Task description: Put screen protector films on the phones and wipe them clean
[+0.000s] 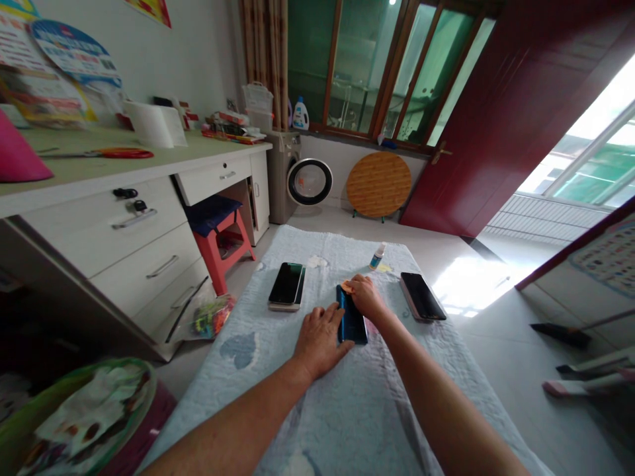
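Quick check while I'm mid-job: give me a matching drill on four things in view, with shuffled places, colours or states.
1. middle phone
2. cloth
3. small bottle
4. washing machine door

A. swung open
B. orange, under the right hand
C. near the far edge of the bedcover
D. dark blue, with the left hand on it

Pairs: 1-D, 2-B, 3-C, 4-A
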The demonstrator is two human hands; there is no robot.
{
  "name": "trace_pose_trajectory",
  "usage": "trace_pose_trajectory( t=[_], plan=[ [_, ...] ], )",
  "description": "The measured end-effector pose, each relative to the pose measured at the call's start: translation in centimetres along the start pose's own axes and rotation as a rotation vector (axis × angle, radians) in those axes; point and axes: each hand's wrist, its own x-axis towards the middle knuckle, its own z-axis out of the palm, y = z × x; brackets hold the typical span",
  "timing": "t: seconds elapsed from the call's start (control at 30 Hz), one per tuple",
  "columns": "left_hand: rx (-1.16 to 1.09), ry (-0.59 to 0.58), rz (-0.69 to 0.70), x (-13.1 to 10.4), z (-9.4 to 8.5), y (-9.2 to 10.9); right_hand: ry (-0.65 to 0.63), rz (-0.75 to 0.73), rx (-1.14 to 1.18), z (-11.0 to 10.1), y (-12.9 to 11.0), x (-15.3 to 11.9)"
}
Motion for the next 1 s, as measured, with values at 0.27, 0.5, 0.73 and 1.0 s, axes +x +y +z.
trace_pose_trajectory(
  t=[0.27,0.5,0.73,1.0],
  plan=[
    [-0.015,-0.004,0.011,-0.1,-0.4,0.2,-0.007,-0.105,0.064,-0.6,-1.9,-3.8],
    [-0.005,-0.017,0.009,0.0,-0.5,0.2,0.047,-0.021,0.002,-0.2,-1.7,-3.6],
    [-0.006,-0.017,0.010,0.1,-0.5,0.2,0.043,0.032,-0.055,0.5,-1.6,-2.7],
    [-0.002,-0.019,0.009,0.1,-0.5,0.3,0.017,0.078,-0.084,0.2,-1.0,-2.2]
  ],
)
